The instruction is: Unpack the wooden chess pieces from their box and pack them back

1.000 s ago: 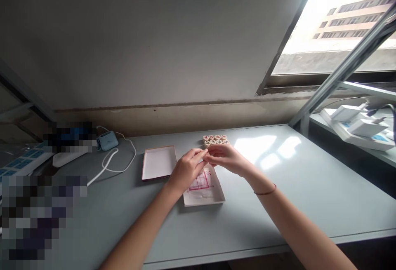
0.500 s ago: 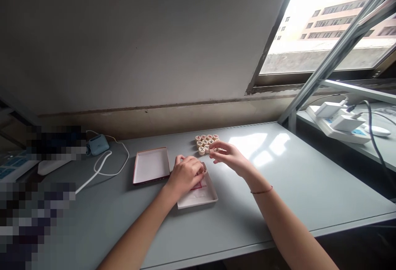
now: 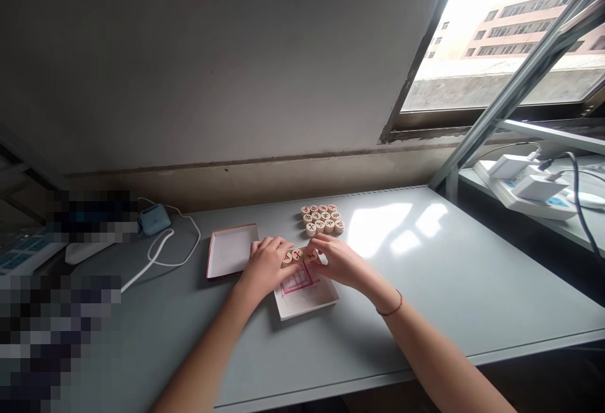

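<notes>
A row of round wooden xiangqi pieces [image 3: 297, 255] with red characters shows between my two hands at the far end of a shallow white box [image 3: 309, 306]. My left hand [image 3: 270, 265] has its fingers and thumb around the row's left end. On the right end, my right hand [image 3: 336, 260] pinches a piece [image 3: 311, 254] between thumb and fingers. Both hands partly cover the pieces. A sheet with red printed lines [image 3: 297, 281] lies in the box. Just beyond my right hand, more xiangqi pieces [image 3: 324, 216] stand grouped in rows, red characters at the back, dark ones in front.
Left of the box lies a second shallow box part [image 3: 231, 252] with a reddish rim. A blue device [image 3: 154, 219] and a white cable [image 3: 152, 255] are at the far left. Power strips with chargers [image 3: 539, 186] rest on a shelf at right, beside a metal post [image 3: 505, 88].
My right hand has moved from beside the grouped pieces down to the box, where it pinches a piece. My left hand has shifted slightly left, and several red-marked pieces now show.
</notes>
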A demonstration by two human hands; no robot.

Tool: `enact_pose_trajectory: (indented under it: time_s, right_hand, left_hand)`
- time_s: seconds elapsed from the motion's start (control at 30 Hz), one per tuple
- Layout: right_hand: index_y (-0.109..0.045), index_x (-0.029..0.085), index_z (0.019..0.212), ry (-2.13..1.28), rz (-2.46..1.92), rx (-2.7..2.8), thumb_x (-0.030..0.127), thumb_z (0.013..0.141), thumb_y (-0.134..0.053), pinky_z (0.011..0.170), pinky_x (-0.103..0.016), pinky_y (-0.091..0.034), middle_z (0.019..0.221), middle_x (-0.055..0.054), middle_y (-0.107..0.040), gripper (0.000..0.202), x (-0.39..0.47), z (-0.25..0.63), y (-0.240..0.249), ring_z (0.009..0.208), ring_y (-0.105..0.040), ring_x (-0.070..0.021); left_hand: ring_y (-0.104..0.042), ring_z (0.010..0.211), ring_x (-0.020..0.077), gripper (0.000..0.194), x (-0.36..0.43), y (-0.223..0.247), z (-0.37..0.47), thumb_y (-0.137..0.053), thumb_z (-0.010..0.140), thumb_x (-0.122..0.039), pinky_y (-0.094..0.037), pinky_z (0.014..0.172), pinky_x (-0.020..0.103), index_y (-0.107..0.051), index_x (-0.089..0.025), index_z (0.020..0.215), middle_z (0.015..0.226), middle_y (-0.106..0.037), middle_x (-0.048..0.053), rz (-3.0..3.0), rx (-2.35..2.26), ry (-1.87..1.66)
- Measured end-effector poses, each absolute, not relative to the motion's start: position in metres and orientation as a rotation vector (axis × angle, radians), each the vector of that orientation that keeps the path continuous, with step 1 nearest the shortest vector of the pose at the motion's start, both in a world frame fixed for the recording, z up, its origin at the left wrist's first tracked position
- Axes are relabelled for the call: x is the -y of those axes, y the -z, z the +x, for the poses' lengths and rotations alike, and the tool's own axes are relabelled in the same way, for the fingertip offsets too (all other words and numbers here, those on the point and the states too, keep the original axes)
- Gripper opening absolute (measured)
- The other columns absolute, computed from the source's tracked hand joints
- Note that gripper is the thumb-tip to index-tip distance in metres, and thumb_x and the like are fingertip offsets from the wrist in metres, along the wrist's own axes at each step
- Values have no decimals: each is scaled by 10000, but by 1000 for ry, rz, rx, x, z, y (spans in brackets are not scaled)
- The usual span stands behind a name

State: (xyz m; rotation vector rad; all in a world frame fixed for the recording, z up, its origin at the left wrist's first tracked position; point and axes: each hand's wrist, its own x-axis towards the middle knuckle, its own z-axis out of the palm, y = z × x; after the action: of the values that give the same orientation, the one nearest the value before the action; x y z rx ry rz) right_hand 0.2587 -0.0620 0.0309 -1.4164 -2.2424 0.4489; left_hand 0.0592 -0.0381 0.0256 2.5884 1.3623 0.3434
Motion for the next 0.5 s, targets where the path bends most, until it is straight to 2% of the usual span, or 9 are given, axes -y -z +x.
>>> enact_pose_trajectory:
  time_s: [0.2,0.33,0.43,0.5]
  right_hand:
    - [-578,205,836,-363,-1448,2250,82,812,-504,605,-265,-442,904,-41,-559,146,63,253,-26,666,-536,-135]
    - [-587,205,883,-419,-1403,2140,214,838,-561,604,-266,-451,925,-46,-578,53,54,259,-27,651,-551,-131]
    - [-602,205,927,-320,-1537,1973,284,862,-543,622,-274,-448,972,-66,-617,118,30,265,-34,669,-581,-145]
    - [-616,207,957,-220,-1719,1924,292,867,-525,639,-276,-438,996,-79,-638,155,8,263,-41,766,-613,-185]
  left_hand:
    - [-580,970,220,156,38,-22,54,-578,894,-319,-347,823,354,-635,-266,1030,989,-675,29,2603,-1374,-246]
    - [-585,978,218,165,37,-25,56,-573,902,-310,-346,825,355,-640,-261,1044,1006,-676,28,2585,-1364,-227]
    - [-582,998,227,202,37,-26,55,-584,896,-310,-339,844,371,-632,-249,1083,1042,-679,32,2558,-1351,-229]
    - [-582,998,231,213,37,-26,55,-589,892,-311,-337,846,375,-632,-243,1090,1048,-680,35,2555,-1344,-233]
